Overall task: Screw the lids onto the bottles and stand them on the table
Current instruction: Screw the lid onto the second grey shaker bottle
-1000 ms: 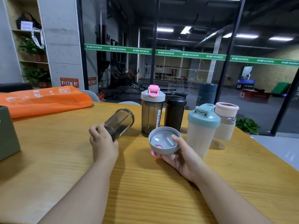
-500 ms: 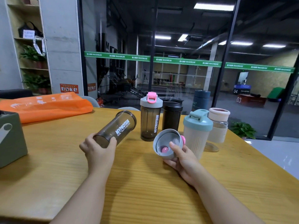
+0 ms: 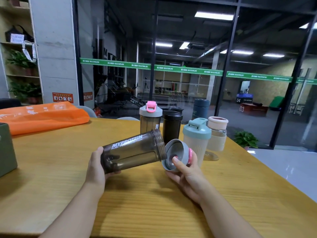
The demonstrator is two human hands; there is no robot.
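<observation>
Two hands are engaged in the head view. Your left hand (image 3: 96,170) grips the base of the smoky bottle (image 3: 132,152), fingers curled round it, held tilted above the table (image 3: 68,169); its print reads "MYPROTEIN". Your right hand (image 3: 186,176) pinches the grey lid (image 3: 173,154), its inside facing the bottle's threaded mouth, rims just touching. Behind stand a lidded grey-and-pink shaker (image 3: 150,117), a black shaker (image 3: 172,125), a teal-lidded shaker (image 3: 196,139) and a glass jar (image 3: 217,133). Green window tape (image 3: 187,70) reads "MAXIMUM".

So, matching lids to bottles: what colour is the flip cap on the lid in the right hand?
Pink, on a round grey plastic lid; head view.
</observation>
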